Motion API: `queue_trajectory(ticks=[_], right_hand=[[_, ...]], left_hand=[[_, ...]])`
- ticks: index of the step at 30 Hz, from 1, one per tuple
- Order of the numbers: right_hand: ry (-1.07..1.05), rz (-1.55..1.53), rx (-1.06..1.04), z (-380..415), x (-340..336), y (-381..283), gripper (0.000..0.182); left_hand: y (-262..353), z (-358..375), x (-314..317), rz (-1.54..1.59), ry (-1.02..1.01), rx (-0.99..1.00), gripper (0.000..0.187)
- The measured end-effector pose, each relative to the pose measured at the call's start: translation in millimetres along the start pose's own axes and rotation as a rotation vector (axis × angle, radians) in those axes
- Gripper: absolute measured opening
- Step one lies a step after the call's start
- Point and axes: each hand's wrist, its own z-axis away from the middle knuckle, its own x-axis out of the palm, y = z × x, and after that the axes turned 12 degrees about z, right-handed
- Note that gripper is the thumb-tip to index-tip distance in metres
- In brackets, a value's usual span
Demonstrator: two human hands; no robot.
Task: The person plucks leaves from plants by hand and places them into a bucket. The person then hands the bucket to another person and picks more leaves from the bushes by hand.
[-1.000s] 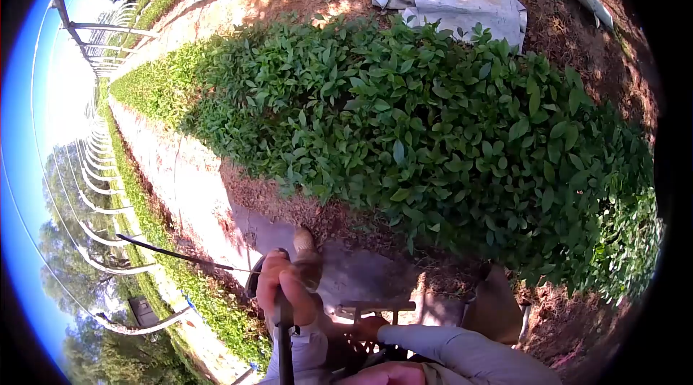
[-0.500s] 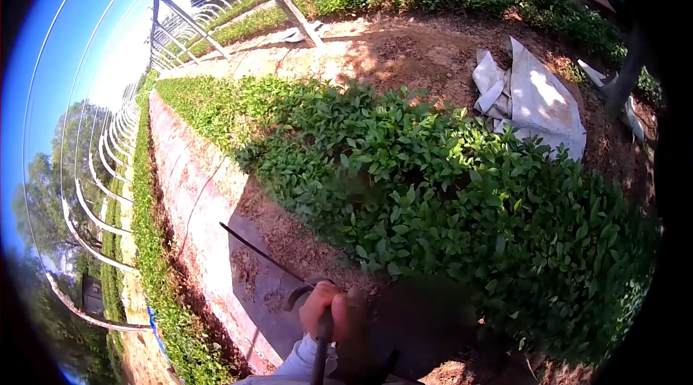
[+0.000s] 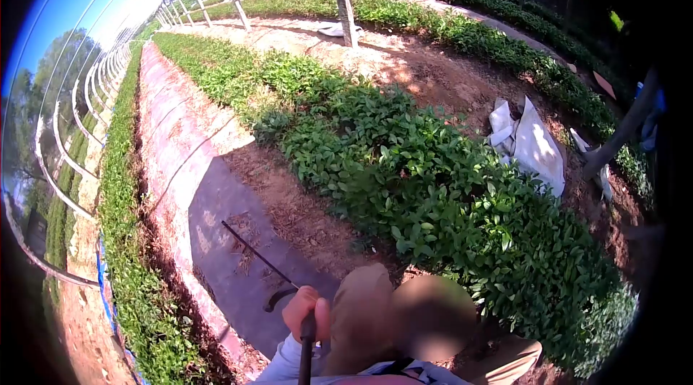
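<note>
The dark rod (image 3: pixel 258 254) looked light and stiff, best gripped at its thick end, where the left hand (image 3: pixel 307 313) closed around it; its thin end slanted over the shaded path (image 3: pixel 231 277). The right hand's state couldn't be told.

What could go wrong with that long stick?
The long, thin dark stick pokes out past the left hand, so it might jab someone or snag in the leafy bushes if it swings. The crumpled white sheet lies on the ground beside them, so somebody could trip on it.
</note>
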Motion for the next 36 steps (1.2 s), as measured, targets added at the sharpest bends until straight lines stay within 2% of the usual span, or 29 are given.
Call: queue_trajectory(ticks=[2,4,5,6,8,9,10,12,15,18,19,20,21,22,24,26,30,33,35,36], right_hand=[[-0.040,-0.042,-0.015,27.5,6.5,40.4,0.059],[-0.051,-0.101,-0.211,48.7,-6.6,77.2,0.059],[0.038,-0.100,-0.290,62.9,-17.8,77.1,0.059],[0.246,-0.135,-0.088,92.6,-45.9,35.6,0.059],[0.541,0.046,-0.103,175.4,-103.2,-39.0,0.051],[0.582,-0.048,-0.173,216.6,-126.0,-67.8,0.045],[0.718,-0.030,-0.243,252.3,-142.3,-83.8,0.044],[0.809,-0.341,-0.478,296.8,-163.4,-88.1,0.042],[0.942,-0.583,-0.486,349.6,-173.3,-81.8,0.039],[1.078,-0.758,-0.365,324.1,-168.5,-27.7,0.030],[1.100,-0.717,-0.277,305.6,-165.2,-6.1,0.023],[1.097,-0.744,-0.291,274.4,-158.5,27.1,0.020],[1.028,-0.701,-0.151,264.9,-156.9,34.5,0.017],[1.011,-0.691,-0.162,231.5,-151.7,63.8,0.017],[0.964,-0.449,-0.041,227.3,-152.3,58.5,0.020],[0.942,-0.466,-0.056,211.0,-163.1,66.8,0.022],[0.977,-0.576,-0.039,202.1,-220.9,47.5,0.018],[1.015,-0.858,-0.077,162.9,-279.6,61.3,0.012],[1.077,-0.900,-0.065,135.1,-330.1,65.5,0.012],[1.161,-0.775,-0.139,115.7,-355.7,75.9,0.012]], left_hand=[[13.5,6.0,-28.1,-0.005,0.029,-0.006,0.017],[26.5,8.5,-57.1,-0.047,0.072,-0.038,0.018],[31.2,14.3,-63.1,-0.028,0.053,-0.077,0.018],[32.4,19.4,-71.4,-0.033,0.065,-0.130,0.020],[42.6,18.6,-72.6,0.024,0.063,-0.134,0.023],[37.7,21.1,-74.9,-0.006,0.045,-0.088,0.025],[37.0,20.1,-72.3,0.007,0.047,-0.023,0.021],[40.4,15.5,-63.4,0.022,0.024,-0.018,0.022],[46.8,1.2,-35.4,0.100,-0.026,0.009,0.023],[49.0,-12.4,7.7,0.124,-0.035,0.078,0.023],[56.9,-16.6,26.8,0.151,-0.037,0.067,0.023],[55.9,-19.6,42.3,0.177,-0.043,0.075,0.023],[52.7,-24.3,57.1,0.199,-0.049,0.085,0.023],[48.7,-26.5,70.0,0.213,-0.057,0.087,0.023],[48.2,-33.3,104.8,0.191,-0.103,0.086,0.025],[32.0,-35.2,130.1,0.222,-0.170,0.077,0.028],[-9.2,-46.3,173.0,0.248,-0.245,0.045,0.028],[-43.8,-58.7,211.0,0.272,-0.273,0.012,0.028],[-65.2,-65.1,241.6,0.285,-0.296,-0.019,0.029],[-77.2,-66.0,253.8,0.266,-0.289,-0.026,0.029]])
